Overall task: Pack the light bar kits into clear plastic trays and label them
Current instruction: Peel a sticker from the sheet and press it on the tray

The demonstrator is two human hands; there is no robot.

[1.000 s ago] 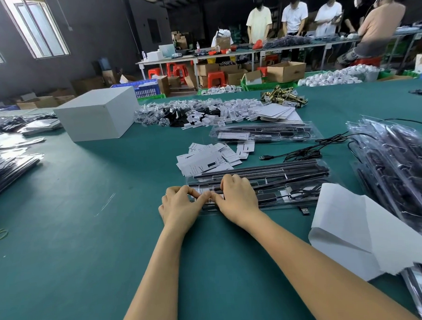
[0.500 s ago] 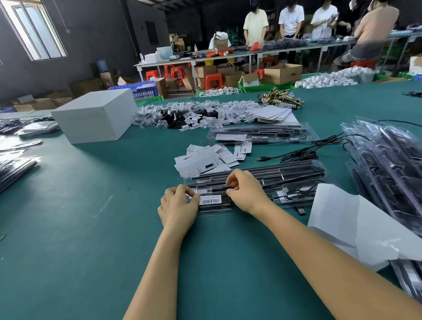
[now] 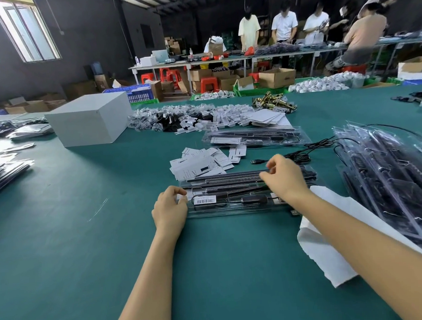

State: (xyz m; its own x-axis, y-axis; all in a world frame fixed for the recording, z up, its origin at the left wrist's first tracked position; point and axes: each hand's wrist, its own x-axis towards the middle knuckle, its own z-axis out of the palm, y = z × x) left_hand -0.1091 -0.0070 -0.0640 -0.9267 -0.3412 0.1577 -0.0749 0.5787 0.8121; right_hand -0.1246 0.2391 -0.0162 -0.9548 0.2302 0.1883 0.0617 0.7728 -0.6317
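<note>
Two hands (image 3: 170,209) (image 3: 286,178), one tray (image 3: 231,210).

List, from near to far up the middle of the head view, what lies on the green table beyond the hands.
Clear tray with barcode label → loose pile of white labels → second packed tray → heap of small white and black parts.
</note>
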